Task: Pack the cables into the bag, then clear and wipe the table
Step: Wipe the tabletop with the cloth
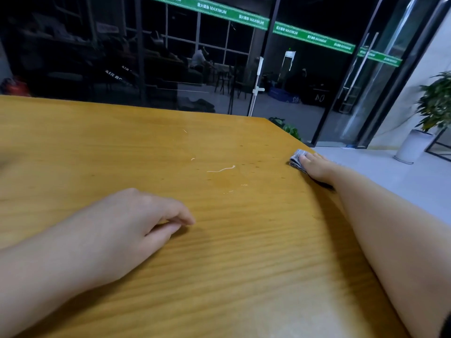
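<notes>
A wide wooden table (102, 142) fills the view. My right hand (316, 167) reaches far out to the table's right edge and presses a folded grey-and-white cloth (296, 161) flat onto the wood; most of the cloth is hidden under the hand. My left hand (136, 225) rests on the table near me, fingers loosely curled, holding nothing. A thin white thread-like scrap (220, 170) and a few pale specks lie near the table's middle. No cables or bag are in view.
Beyond the far edge stands a dark glass wall with green banners (207, 8) and a glass door (361, 93). A potted plant in a white pot (415, 145) stands on the grey floor at the right. A small plant (288, 128) sits past the table's corner.
</notes>
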